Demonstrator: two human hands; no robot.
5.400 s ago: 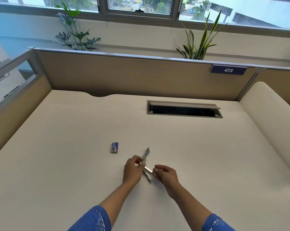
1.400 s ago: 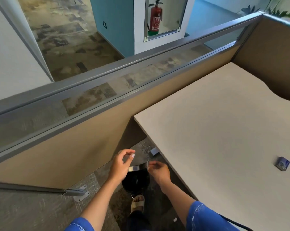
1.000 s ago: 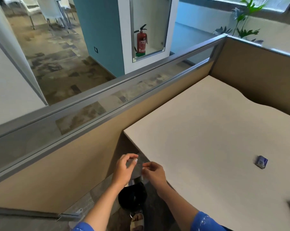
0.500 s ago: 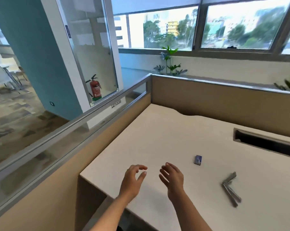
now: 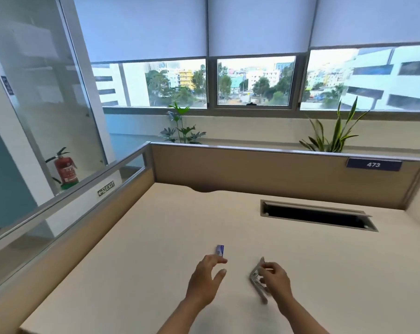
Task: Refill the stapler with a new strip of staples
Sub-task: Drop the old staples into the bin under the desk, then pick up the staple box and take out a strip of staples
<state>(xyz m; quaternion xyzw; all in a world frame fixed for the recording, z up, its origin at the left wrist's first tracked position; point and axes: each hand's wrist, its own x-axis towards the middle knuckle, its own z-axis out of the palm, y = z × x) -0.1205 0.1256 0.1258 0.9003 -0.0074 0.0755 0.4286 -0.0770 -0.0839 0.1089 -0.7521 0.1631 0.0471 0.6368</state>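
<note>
One stapler (image 5: 256, 278) in right grip (image 5: 275, 279); one staple box (image 5: 220, 250) beside spread, empty left grip (image 5: 207, 277).

White "473" on a dark blue plate (image 5: 373, 164) at the top right of the partition (image 5: 252, 169). "EXIT" with an arrow on a small sign (image 5: 106, 188) at the left glass panel (image 5: 59, 220). Print on staple box (image 5: 220, 250) and extinguisher (image 5: 65, 168) too small to read.

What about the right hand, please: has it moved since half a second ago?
Yes, rightward: the right hand was left of the blue staple box and now grips the stapler right of it.
</note>
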